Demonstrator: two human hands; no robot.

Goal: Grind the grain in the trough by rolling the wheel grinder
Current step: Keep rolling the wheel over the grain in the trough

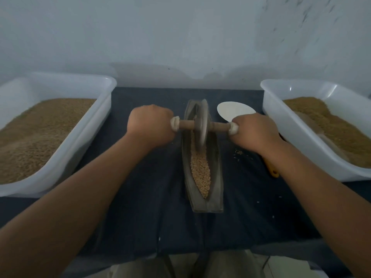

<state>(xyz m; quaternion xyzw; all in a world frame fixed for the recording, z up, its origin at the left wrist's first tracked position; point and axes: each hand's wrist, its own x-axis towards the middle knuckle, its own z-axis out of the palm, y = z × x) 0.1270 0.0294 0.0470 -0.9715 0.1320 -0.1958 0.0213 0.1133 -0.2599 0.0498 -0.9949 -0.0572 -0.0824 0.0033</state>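
Gripping left axle end in left hand (151,125), fingers fully curled | right axle end in right hand (255,133), likewise curled | wheel grinder (201,125) upright in far half of trough (217,177) | grain (200,171) along near half | on dark cloth (140,197) between left tub (105,109) and right tub (281,125)

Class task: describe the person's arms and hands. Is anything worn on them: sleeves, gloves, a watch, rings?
The left hand and right hand are bare: no gloves, no rings showing. The left forearm and right forearm are bare too, with no sleeve, watch or bracelet in view up to the frame's edge.
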